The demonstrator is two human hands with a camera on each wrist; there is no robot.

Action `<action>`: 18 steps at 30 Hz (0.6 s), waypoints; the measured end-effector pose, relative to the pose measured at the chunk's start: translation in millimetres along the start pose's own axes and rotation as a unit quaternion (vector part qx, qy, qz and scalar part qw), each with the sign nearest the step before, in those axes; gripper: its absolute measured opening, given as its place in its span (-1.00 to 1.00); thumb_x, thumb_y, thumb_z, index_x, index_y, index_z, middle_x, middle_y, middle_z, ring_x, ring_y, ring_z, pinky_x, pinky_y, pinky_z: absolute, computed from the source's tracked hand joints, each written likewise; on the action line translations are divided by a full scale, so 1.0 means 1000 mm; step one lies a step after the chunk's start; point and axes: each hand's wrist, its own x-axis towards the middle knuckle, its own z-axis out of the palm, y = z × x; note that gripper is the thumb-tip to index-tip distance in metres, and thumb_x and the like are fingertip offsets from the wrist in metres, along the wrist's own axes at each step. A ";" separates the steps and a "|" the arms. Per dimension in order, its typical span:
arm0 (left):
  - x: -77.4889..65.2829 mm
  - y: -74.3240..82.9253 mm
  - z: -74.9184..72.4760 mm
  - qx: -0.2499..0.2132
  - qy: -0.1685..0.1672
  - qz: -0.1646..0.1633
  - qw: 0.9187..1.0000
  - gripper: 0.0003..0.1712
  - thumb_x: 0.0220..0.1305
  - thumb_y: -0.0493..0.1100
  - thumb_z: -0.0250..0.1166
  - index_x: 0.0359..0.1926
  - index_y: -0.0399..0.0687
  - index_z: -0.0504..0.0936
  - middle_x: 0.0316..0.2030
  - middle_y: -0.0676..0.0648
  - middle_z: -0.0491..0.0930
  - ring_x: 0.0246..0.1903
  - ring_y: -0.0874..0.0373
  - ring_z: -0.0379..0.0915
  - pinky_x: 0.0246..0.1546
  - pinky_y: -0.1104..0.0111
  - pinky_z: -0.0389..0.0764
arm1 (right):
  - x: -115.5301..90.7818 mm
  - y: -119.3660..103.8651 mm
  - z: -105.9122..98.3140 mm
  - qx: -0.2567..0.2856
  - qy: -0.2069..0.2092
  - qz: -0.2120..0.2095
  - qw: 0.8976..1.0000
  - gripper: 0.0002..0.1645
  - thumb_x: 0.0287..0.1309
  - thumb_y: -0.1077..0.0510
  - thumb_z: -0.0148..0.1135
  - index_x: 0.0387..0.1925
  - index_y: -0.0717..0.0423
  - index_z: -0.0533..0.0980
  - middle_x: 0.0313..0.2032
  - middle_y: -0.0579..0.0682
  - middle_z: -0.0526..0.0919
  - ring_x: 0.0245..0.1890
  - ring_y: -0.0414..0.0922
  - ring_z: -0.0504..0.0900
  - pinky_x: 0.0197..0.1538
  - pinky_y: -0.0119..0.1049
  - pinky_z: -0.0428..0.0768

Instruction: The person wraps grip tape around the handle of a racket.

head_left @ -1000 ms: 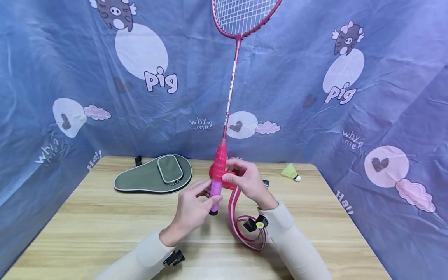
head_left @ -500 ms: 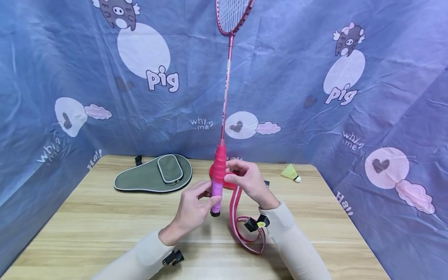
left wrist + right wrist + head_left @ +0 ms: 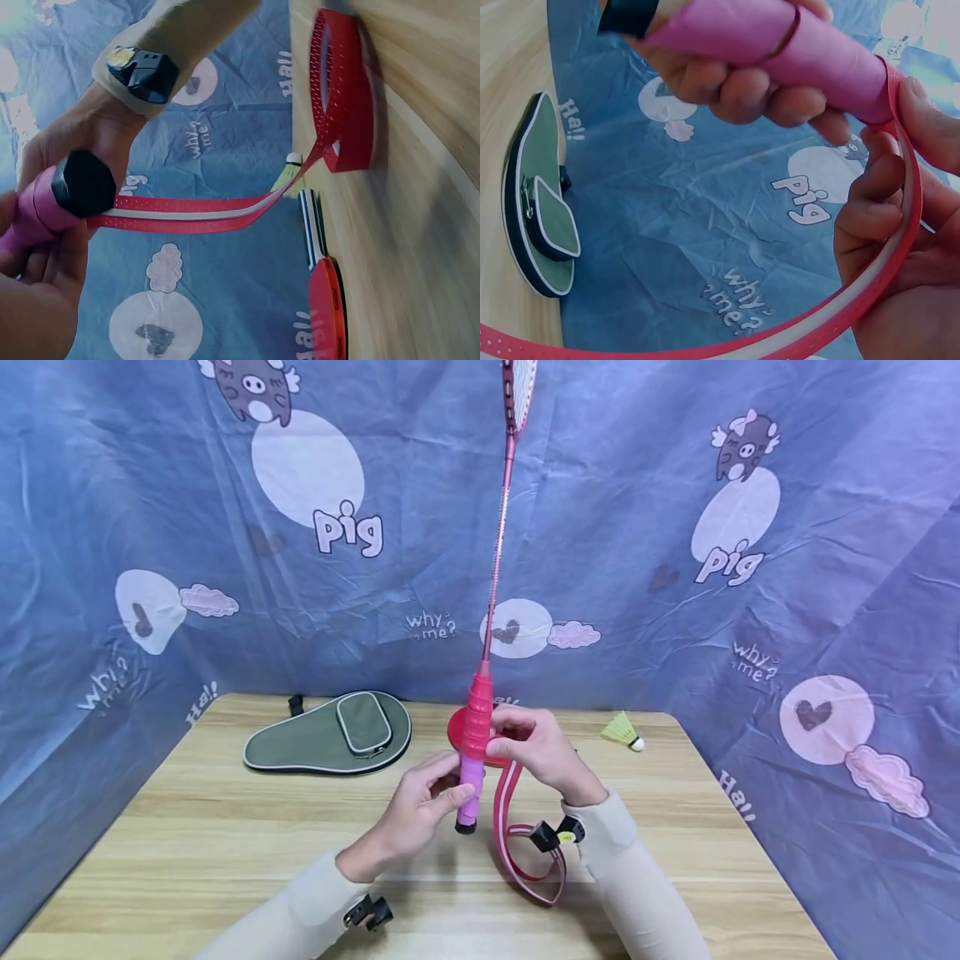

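Observation:
A badminton racket (image 3: 498,547) stands nearly upright in front of me, its head seen edge-on at the top of the head view. My left hand (image 3: 422,803) grips the bare purple lower handle (image 3: 471,781) just above its black butt cap (image 3: 466,828). Red grip tape (image 3: 477,714) is wound in overlapping turns round the upper handle. At the lowest turn, my right hand (image 3: 543,750) pinches the tape between thumb and fingers. From there the loose perforated strip (image 3: 172,215), with a white stripe along its middle, runs down to a curl (image 3: 349,97) on the table.
A green paddle case (image 3: 322,735) lies at the back left of the wooden table (image 3: 187,852). Behind the handle lies a red table tennis paddle (image 3: 326,307), partly hidden. A yellow shuttlecock (image 3: 622,731) rests at the back right. Patterned blue cloth (image 3: 420,527) hangs behind.
The racket has turned about its long axis, its head going from nearly face-on to edge-on. The handle and both hands have shifted slightly to the right and down.

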 end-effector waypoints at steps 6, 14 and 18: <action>0.001 0.004 -0.002 -0.051 -0.040 -0.017 0.998 -0.67 0.46 -0.36 0.13 0.16 -0.45 0.52 -0.05 -0.40 0.56 -0.05 0.34 0.53 0.02 0.47 0.62 | -0.002 -0.004 -0.001 0.003 0.004 0.006 1.000 -0.64 0.18 0.34 0.37 -0.05 0.55 0.58 -0.19 -0.25 0.71 -0.20 -0.31 0.65 -0.14 -0.49 0.67; 0.000 0.004 -0.004 -0.112 -0.082 -0.028 0.990 -0.64 0.50 -0.33 0.05 0.18 -0.53 0.43 0.01 -0.53 0.49 0.03 0.35 0.51 0.13 0.48 0.57 | -0.002 -0.004 0.000 0.024 -0.027 0.003 0.999 -0.52 0.21 0.19 0.40 -0.01 0.55 0.56 -0.13 -0.23 0.71 -0.18 -0.31 0.66 -0.12 -0.44 0.69; 0.001 0.003 -0.004 -0.127 -0.102 -0.032 0.986 -0.65 0.51 -0.32 0.02 0.16 -0.53 0.42 0.01 -0.53 0.47 0.04 0.34 0.48 0.14 0.47 0.57 | -0.002 -0.004 -0.002 0.017 -0.041 -0.005 0.999 -0.53 0.23 0.17 0.39 -0.02 0.53 0.57 -0.17 -0.23 0.69 -0.23 -0.31 0.64 -0.16 -0.42 0.69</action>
